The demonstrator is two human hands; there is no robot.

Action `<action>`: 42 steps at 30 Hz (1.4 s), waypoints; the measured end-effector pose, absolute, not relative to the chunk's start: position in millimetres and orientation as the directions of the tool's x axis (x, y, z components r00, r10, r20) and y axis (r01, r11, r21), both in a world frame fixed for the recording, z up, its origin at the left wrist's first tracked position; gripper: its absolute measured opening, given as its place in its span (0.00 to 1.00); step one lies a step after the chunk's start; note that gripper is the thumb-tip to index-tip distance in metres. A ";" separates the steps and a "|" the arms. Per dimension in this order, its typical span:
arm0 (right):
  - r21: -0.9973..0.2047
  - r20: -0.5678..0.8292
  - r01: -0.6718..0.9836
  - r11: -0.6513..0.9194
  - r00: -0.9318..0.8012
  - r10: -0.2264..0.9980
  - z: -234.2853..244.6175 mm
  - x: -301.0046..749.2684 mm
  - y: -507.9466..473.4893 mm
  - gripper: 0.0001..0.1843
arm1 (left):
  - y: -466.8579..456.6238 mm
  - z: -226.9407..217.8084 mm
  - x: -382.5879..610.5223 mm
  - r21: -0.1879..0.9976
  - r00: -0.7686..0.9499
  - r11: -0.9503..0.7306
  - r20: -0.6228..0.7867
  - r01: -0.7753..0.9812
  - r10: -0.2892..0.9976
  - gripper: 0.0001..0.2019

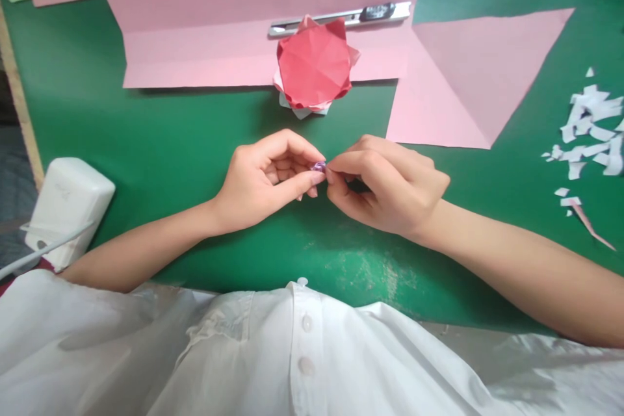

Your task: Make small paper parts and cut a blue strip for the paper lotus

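A small rolled piece of purple paper [318, 167] sits between my two hands, mostly covered by fingertips. My left hand [275, 175] pinches it between thumb and index finger, the other fingers curled beneath. From the other side, my right hand [387, 185] pinches its right end with thumb and index finger. Just beyond my hands stands a folded red and pink paper flower [316, 64], its red face turned up. Behind the flower lies a utility knife [341, 18] on a creased pink paper sheet [205, 32].
On the right are a pink paper piece [487, 78] with a diagonal crease and scattered white paper scraps [592, 123]. A white power adapter [71, 208] with a cable rests at the left edge of the green table [195, 123]. Stacked coloured sheets lie top left.
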State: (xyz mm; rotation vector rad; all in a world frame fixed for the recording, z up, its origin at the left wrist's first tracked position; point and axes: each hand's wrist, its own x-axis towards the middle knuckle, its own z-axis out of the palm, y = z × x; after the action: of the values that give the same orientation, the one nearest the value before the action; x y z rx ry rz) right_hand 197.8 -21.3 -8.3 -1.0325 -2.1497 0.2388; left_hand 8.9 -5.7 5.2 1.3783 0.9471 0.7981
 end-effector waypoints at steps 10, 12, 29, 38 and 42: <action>-0.522 0.577 0.509 0.684 -0.379 0.723 -10.4 202.1 -19.1 0.08 | -2.9 8.6 7.0 0.991 0.472 0.131 -0.130 0.031 0.872 0.04; -0.510 0.595 0.485 0.710 -0.397 0.699 -11.5 202.8 -18.1 0.10 | -3.1 9.4 7.0 0.988 0.469 0.149 -0.144 0.025 0.871 0.04; -0.527 0.541 0.528 0.665 -0.395 0.742 -11.8 203.8 -19.2 0.05 | -8.0 5.7 5.9 0.989 0.421 0.109 -0.143 0.105 0.896 0.07; -0.535 0.517 0.544 0.647 -0.395 0.760 -12.6 204.0 -20.5 0.04 | -9.2 4.4 6.7 0.991 0.419 -0.002 -0.056 0.137 0.906 0.05; -0.515 0.534 0.548 0.659 -0.396 0.747 -11.3 203.1 -19.0 0.04 | -8.9 4.8 7.0 0.991 0.417 -0.038 -0.020 0.132 0.909 0.03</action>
State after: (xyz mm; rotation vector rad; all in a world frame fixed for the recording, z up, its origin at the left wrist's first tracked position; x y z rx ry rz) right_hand 203.1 -19.0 -11.3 -0.9995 -2.1028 0.3289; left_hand 7.0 -8.9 4.8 1.4880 0.9732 0.8224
